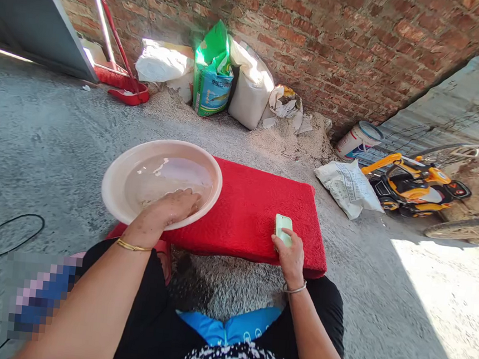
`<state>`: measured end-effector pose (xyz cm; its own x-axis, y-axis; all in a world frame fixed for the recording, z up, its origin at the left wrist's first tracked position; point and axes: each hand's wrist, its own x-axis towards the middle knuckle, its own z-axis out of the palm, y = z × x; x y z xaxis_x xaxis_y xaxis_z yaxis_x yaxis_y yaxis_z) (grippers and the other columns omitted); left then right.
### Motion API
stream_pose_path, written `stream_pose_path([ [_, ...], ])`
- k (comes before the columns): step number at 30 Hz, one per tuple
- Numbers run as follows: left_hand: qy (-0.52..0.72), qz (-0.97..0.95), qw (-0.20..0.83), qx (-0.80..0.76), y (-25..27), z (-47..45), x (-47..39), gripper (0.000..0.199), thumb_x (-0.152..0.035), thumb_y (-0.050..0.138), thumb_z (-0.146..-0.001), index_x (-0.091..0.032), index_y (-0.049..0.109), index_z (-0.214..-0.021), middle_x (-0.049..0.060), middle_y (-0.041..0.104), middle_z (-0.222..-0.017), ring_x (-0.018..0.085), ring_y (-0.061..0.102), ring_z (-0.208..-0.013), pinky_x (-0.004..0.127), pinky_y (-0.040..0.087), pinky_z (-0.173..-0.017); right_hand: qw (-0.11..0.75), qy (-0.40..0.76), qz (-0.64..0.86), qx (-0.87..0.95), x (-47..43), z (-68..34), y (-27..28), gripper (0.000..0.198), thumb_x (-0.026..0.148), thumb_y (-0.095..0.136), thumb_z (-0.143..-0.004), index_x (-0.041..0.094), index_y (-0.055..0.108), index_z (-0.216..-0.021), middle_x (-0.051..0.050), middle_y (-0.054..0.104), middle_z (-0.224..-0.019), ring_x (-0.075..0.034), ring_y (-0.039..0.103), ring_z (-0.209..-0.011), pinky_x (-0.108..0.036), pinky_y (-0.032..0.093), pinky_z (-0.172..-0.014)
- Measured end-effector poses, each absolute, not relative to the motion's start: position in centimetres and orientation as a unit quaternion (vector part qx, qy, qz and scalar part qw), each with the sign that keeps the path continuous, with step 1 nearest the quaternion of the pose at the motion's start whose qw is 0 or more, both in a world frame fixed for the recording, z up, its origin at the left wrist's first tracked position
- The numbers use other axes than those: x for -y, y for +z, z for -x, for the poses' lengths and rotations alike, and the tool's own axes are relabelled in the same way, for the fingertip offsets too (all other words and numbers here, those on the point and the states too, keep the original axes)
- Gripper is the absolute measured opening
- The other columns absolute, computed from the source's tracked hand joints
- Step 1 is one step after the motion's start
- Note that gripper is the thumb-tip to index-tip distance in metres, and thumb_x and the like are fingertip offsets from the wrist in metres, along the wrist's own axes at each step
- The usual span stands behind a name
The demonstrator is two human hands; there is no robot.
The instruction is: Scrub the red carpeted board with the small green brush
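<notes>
Here, left hand (174, 207) in basin (112, 191); right hand (290, 256) on soap (283, 227)

A red brick wall (319, 35) is seen behind a grey concrete floor (38, 128). Sacks (215, 77) and sand are heaped against the wall, and sunlight is cast across the floor at right.

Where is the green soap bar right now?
In the head view, the soap bar lies on the red mat, right of the basin, under the right hand fingertips.
</notes>
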<state>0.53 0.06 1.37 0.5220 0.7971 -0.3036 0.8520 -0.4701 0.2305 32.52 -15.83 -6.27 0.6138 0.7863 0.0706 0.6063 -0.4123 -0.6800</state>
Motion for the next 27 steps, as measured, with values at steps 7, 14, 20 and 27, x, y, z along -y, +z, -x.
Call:
stream_pose_path([
  [7,-0.089,-0.841,0.198,-0.495,1.6,-0.8,-0.1,0.038,-0.033,0.044,-0.095,-0.018,0.067,-0.122,0.014,0.067,-0.127,0.028,0.062,-0.122,0.039,0.047,-0.107,0.258,0.071,0.831,0.487,16.4,-30.4,-6.9,0.046,0.053,0.06,-0.084,0.026,0.066,-0.121,-0.006,0.056,-0.101,-0.023,0.058,-0.089,-0.032,0.046,-0.073],
  [14,-0.105,-0.838,0.196,-0.498,1.3,-0.7,-0.1,0.041,-0.029,0.037,-0.097,-0.017,0.066,-0.124,0.014,0.066,-0.129,0.027,0.062,-0.121,0.039,0.046,-0.109,0.246,0.055,0.802,0.541,17.5,-28.8,-7.0,0.04,0.047,0.061,-0.086,0.026,0.067,-0.12,-0.006,0.054,-0.099,-0.025,0.058,-0.093,-0.033,0.048,-0.075],
  [20,-0.099,-0.833,0.206,-0.504,1.7,-0.9,-0.2,0.042,-0.027,0.041,-0.096,-0.015,0.065,-0.129,0.014,0.063,-0.136,0.026,0.06,-0.125,0.035,0.043,-0.111,0.242,0.078,0.804,0.538,17.6,-28.7,-6.5,0.037,0.044,0.064,-0.085,0.027,0.067,-0.118,-0.006,0.055,-0.099,-0.024,0.06,-0.092,-0.032,0.049,-0.075],
  [27,-0.09,-0.842,0.203,-0.492,1.5,-0.7,-0.1,0.036,-0.031,0.044,-0.096,-0.017,0.067,-0.121,0.014,0.068,-0.123,0.027,0.064,-0.116,0.038,0.048,-0.104,0.29,0.091,0.783,0.543,18.3,-28.5,-7.1,0.048,0.048,0.063,-0.083,0.026,0.06,-0.126,-0.008,0.061,-0.109,-0.025,0.06,-0.101,-0.034,0.051,-0.082],
])
